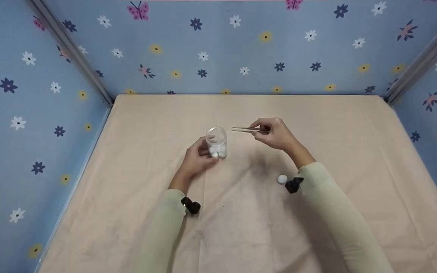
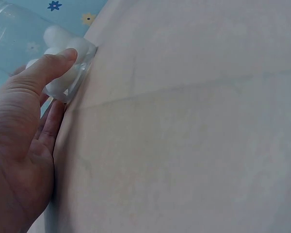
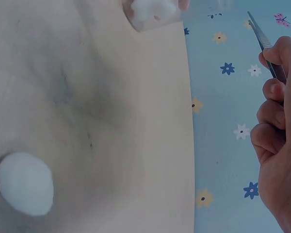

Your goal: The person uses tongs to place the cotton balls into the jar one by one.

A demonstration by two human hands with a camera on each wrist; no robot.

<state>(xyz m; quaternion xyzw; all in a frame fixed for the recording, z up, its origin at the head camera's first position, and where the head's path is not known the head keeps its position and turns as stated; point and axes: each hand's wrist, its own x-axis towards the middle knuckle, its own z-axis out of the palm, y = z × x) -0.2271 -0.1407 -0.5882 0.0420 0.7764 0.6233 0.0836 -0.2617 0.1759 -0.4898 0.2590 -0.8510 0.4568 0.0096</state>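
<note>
A clear plastic jar (image 1: 216,137) stands open-topped near the table's middle, with several white cotton balls (image 2: 63,41) in its lower part. My left hand (image 1: 199,156) grips it from the left, thumb across the front near the base. To the right of the jar, my right hand (image 1: 275,133) pinches metal tweezers (image 1: 244,129) held about level. Their tips point left at the jar, apart from it and from each other, with nothing between them. A round white lid (image 1: 282,179) lies on the cloth below the right hand, also seen large in the right wrist view.
A beige cloth (image 1: 146,125) with faint creases covers the table. Blue flowered panels (image 1: 226,45) rise behind it and at both sides, with grey metal posts (image 1: 78,57) at the corners. Black cameras sit on both sleeves; the right one is close to the lid.
</note>
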